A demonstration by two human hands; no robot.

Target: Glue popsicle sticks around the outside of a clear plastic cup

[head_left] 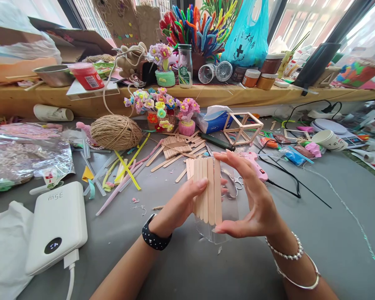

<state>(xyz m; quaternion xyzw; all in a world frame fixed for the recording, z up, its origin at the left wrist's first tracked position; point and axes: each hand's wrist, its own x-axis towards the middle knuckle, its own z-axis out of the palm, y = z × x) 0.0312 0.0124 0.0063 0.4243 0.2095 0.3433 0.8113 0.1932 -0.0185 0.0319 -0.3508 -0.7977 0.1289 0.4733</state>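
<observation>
My left hand (pixel 189 198) grips a row of wooden craft sticks (pixel 203 196), its thumb pressed on their faces and its fingertips showing behind. The sticks stand side by side on a piece of clear plastic (pixel 211 236), whose lower end pokes out below them. My right hand (pixel 253 196) spans the rightmost craft stick (pixel 218 193), with the thumb at its lower end and fingertips at its top. A slim gap shows between that stick and its neighbour. Behind the hands lies a pile of loose craft sticks (pixel 176 151). Small scissors (pixel 238 183) lie partly hidden behind the plastic.
A pink glue gun (pixel 254 164) with a black cord lies to the right. Beyond it sits a stick-built cube frame (pixel 243 128). A twine ball (pixel 116 132), pipe-cleaner flowers (pixel 187 114) and a white power bank (pixel 58 225) surround the work area. A crowded shelf (pixel 206 98) runs behind.
</observation>
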